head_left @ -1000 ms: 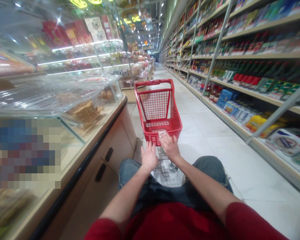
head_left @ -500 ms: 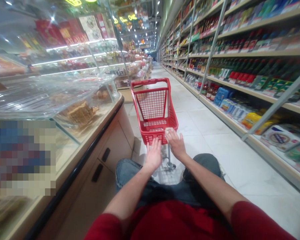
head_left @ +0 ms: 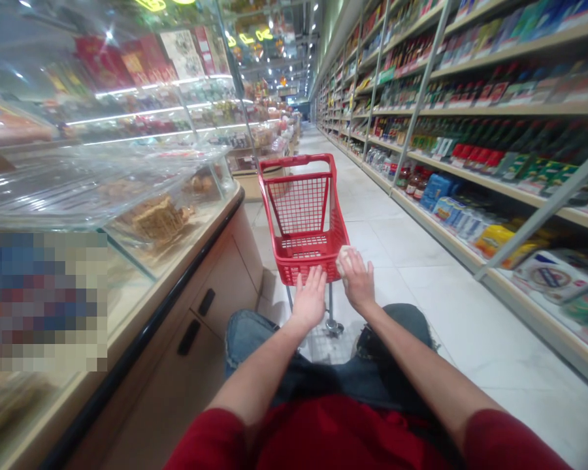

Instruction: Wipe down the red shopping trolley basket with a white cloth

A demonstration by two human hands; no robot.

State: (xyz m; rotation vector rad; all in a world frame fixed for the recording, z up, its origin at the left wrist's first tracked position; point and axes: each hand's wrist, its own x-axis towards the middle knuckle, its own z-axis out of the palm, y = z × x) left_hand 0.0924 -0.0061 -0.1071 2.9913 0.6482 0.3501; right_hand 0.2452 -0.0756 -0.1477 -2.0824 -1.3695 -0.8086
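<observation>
A red plastic shopping cart [head_left: 310, 261] stands upright in front of my knees, its latticed basket having nothing in it that I can see. My left hand [head_left: 310, 299] lies with fingers stretched out against the basket's near wall. At the right near corner, my right hand [head_left: 359, 284] holds a crumpled whitish cloth or wipe [head_left: 343, 260], pressing it by the basket's edge. The fingers partly cover that cloth, so its exact kind is unclear. Below the basket, a metal leg ends in a caster [head_left: 333, 328].
On the left runs a glass-topped display counter [head_left: 215, 245] with baked-looking food under the glass. Tall shelves [head_left: 470, 173] full of bottles and packs line the right side. Pale floor tiles [head_left: 372, 215] stretch down the aisle between them. Part of the lower left is pixelated.
My right hand has slid right with the cloth to the basket's corner. My left hand has shifted a little to the right along the near wall. The cart looks nearly unmoved.
</observation>
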